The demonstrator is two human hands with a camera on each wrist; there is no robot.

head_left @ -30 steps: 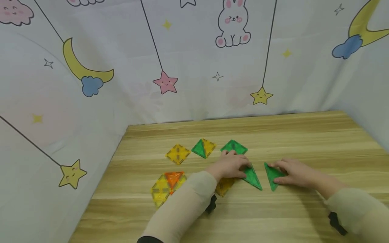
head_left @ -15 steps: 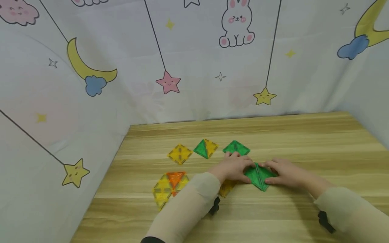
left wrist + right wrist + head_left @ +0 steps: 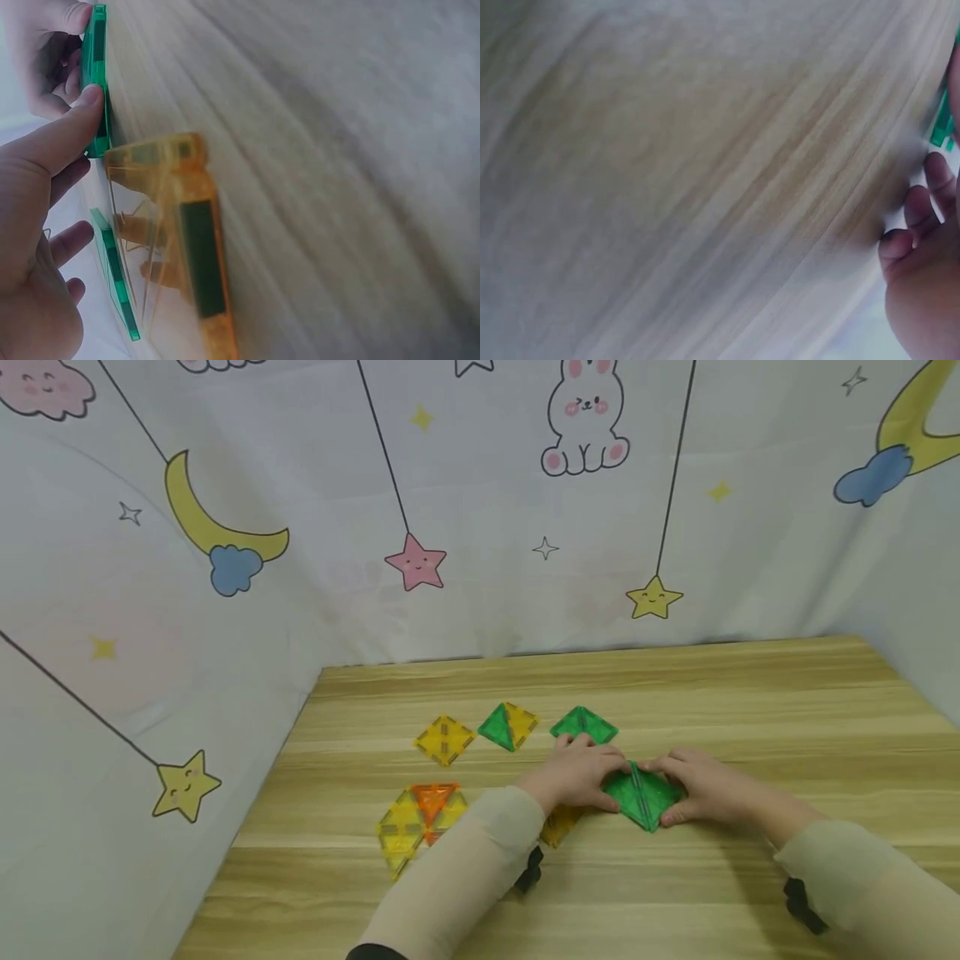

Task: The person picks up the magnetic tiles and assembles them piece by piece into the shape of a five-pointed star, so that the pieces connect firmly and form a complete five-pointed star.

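Note:
Two green triangular magnetic tiles lie edge to edge on the table, forming a diamond. My left hand (image 3: 577,777) pinches the left green tile (image 3: 624,791) between thumb and fingers. From the other side, my right hand (image 3: 708,789) grips the right green tile (image 3: 658,792) at its outer corner. In the left wrist view, the left thumb (image 3: 71,131) presses the green tile's edge. An amber tile piece (image 3: 561,825) lies under the left wrist, partly hidden. The right wrist view catches only some fingers (image 3: 919,210) and a sliver of green tile (image 3: 941,124).
Behind the hands lie a yellow diamond (image 3: 444,741), a green-and-yellow diamond (image 3: 507,727) and a green diamond (image 3: 583,724). A yellow-and-orange tile shape (image 3: 401,827) is partly covered by the left sleeve. A printed curtain (image 3: 480,610) borders the wooden table (image 3: 780,710).
The right hand moved left with its green tile, closing the gap until it met the left hand's tile. Over the last half second, the right thumb shifted slightly on its tile.

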